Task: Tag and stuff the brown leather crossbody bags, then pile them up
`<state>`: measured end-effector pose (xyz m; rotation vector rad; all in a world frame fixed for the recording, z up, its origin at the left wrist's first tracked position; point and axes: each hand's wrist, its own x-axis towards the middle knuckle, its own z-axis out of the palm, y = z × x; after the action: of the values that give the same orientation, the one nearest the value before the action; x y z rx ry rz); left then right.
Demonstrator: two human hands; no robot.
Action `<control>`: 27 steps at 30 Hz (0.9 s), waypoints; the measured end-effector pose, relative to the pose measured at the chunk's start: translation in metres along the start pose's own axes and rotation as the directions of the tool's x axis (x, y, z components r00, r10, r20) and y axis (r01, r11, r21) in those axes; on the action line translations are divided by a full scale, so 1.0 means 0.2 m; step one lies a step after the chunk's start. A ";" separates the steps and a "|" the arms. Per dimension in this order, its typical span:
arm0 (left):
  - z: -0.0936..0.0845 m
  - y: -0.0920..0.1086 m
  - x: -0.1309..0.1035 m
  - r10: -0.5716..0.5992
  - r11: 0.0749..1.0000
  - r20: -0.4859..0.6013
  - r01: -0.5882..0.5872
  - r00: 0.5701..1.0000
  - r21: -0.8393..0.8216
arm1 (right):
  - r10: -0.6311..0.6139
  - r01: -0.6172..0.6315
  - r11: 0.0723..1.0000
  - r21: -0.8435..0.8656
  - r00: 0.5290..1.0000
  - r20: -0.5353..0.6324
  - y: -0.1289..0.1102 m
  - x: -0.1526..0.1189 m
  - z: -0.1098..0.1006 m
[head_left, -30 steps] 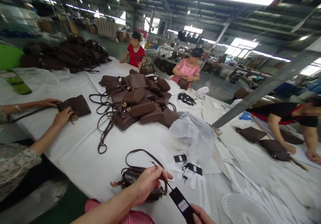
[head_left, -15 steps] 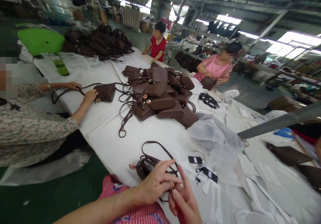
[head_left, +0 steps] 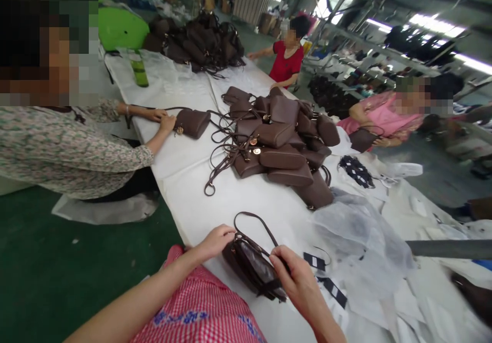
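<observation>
A large factory hall with a dark green floor is seen in the head view, and a long table covered in white sheeting is placed across it. On its near edge, a small dark brown leather-like bag with open top is kept between the two hands. Its upper left end is pinched by the left hand, whose fingers are nearly closed. The thin brown strap is gripped near the other end by the curled fingers of the right hand; how tightly cannot be told.

Directions are given from this bag. At 12 o'clock, a heap of similar brown bags is piled. At 3 o'clock, two black rectangular tags are laid just beside the right hand, and beyond them a crumpled translucent plastic sheet is spread. At 10 o'clock, another closed brown bag is handled by a seated co-worker in a flowered blouse.
</observation>
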<state>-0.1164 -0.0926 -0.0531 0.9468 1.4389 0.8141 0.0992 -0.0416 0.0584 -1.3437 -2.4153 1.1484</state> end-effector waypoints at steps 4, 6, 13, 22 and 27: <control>0.01 -0.02 0.11 -0.054 0.998 0.195 0.055 0.979 0.002 | -0.078 0.087 0.986 -0.144 0.995 0.066 0.01 0.11 0.03; 0.01 -0.04 0.15 -0.080 0.995 0.227 0.092 0.971 -0.039 | -0.109 0.124 0.977 -0.176 0.990 0.094 0.02 0.16 0.08; 0.03 -0.13 0.19 -0.149 0.910 0.408 0.286 0.901 -0.300 | -0.101 0.113 0.987 -0.116 0.990 0.099 0.10 0.24 0.25; 0.04 -0.23 0.14 -0.025 0.586 0.484 0.405 0.875 -0.702 | -0.018 0.029 0.997 -0.068 0.987 0.158 0.15 0.30 0.34; 0.00 -0.21 0.15 -0.043 0.743 0.600 0.427 0.799 -0.515 | -0.006 -0.005 0.999 0.045 0.970 0.243 0.13 0.33 0.32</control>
<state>-0.1200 -0.0833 -0.1034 0.3877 0.6629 0.6700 0.0490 -0.0170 -0.0184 -1.2540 -2.5339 1.4359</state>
